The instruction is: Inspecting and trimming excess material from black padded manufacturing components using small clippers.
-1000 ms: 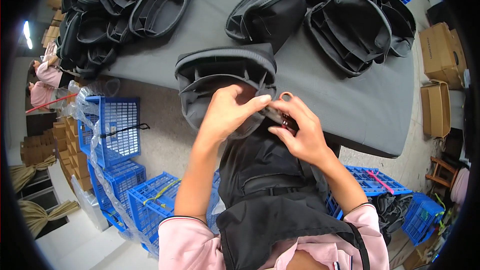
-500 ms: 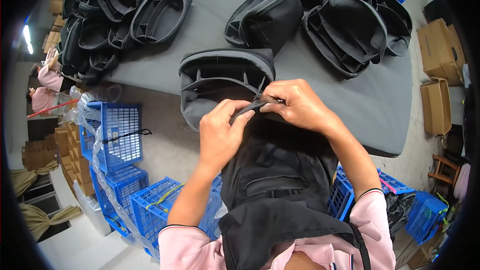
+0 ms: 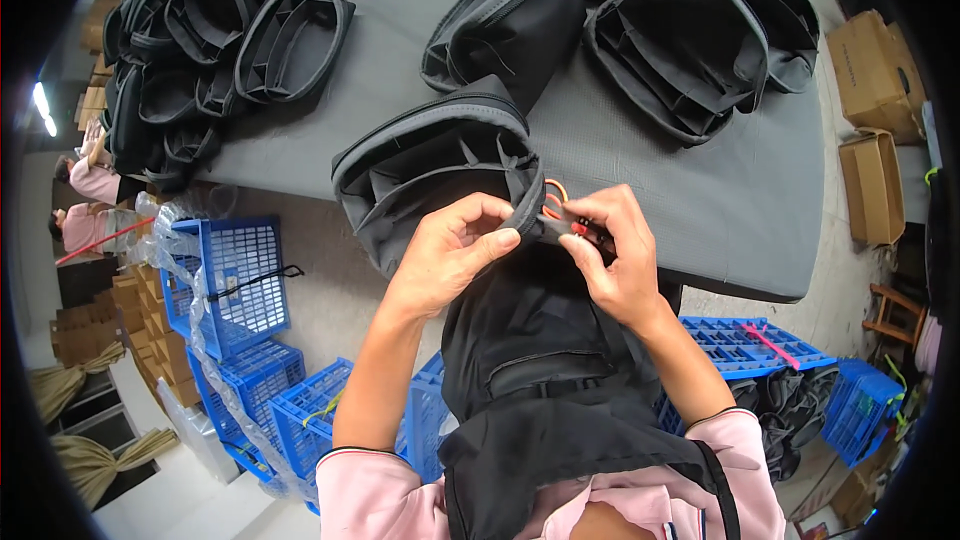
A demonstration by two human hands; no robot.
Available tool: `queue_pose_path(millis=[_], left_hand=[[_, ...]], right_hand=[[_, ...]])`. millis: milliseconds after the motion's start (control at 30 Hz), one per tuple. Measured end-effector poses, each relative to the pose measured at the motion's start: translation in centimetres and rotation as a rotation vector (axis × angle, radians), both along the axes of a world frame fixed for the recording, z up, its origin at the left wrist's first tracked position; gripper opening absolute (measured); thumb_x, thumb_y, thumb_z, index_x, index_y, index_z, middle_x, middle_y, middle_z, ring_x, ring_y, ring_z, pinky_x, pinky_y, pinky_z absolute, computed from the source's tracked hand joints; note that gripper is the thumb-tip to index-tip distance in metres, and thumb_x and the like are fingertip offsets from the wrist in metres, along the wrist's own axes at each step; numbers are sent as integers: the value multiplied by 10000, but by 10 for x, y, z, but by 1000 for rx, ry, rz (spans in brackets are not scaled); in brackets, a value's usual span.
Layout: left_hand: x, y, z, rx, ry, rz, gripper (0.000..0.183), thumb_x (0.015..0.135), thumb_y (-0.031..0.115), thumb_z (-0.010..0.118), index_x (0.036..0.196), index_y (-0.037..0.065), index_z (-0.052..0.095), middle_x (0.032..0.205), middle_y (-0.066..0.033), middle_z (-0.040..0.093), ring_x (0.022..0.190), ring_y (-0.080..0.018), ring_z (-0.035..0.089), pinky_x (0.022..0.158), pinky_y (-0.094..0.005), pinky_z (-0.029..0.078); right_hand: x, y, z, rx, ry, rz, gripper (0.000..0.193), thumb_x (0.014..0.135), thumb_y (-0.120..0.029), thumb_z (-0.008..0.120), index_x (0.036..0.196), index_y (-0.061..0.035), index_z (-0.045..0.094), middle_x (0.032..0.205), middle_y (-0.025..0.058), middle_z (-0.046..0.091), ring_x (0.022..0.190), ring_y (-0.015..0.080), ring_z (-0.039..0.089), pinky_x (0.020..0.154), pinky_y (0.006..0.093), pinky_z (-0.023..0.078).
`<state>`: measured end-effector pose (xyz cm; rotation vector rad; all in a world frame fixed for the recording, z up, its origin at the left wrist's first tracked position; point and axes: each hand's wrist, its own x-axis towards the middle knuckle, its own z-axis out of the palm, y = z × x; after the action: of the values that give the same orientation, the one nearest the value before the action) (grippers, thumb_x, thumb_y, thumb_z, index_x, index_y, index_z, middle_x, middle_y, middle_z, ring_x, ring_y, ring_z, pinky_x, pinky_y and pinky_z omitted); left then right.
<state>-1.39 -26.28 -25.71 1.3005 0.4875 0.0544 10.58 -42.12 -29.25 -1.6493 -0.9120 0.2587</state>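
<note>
A black bag [image 3: 540,340] lies on my lap and reaches up to the near edge of the gray surface [image 3: 700,210]. Its open top [image 3: 430,165] rests on that edge. My left hand [image 3: 450,255] pinches the rim of the bag, with thumb and fingers [image 3: 495,240] pressed together on it. My right hand [image 3: 615,260] is just beside it. Its fingers are closed on a small tool with orange handles [image 3: 557,202], right at the rim. On the floor to my left stand blue crates [image 3: 235,275]. More blue crates [image 3: 750,345] sit to my right. Far on the surface lie many more black bags [image 3: 690,40], and a pile of them [image 3: 200,40] is far left. Brown boxes [image 3: 875,70] stand far right.
</note>
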Motion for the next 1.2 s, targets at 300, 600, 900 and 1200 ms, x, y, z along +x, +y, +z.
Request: queue_pose_path(millis=[300,600,900,1200], left_hand=[[4,-2,1,-53,38,-2,152,853,66,636,986,19,581,873,7,575,801,-56,524,727,-211,439],[6,-4,7,-35,106,-11,123,870,93,617,962,34,561,857,20,551,763,-45,477,689,-195,401],[12,-9,13,20,79,-83,209,847,192,657,943,48,539,824,43,508,765,-39,453,678,-190,374],[22,-18,32,60,109,134,199,834,154,603,875,-38,634,796,-13,612,711,-62,528,648,-215,412]], right_hand=[[6,3,2,95,-406,34,258,677,-6,722,920,-14,636,784,104,594,604,212,575,538,285,462],[5,0,8,135,-45,9,201,688,22,685,880,5,629,742,89,568,587,221,558,556,290,456],[4,-3,-1,257,732,137,149,838,-9,595,978,25,558,864,28,510,702,84,548,620,210,463],[-10,-7,3,375,758,95,182,833,37,579,1012,23,549,933,54,521,756,130,600,718,254,489]])
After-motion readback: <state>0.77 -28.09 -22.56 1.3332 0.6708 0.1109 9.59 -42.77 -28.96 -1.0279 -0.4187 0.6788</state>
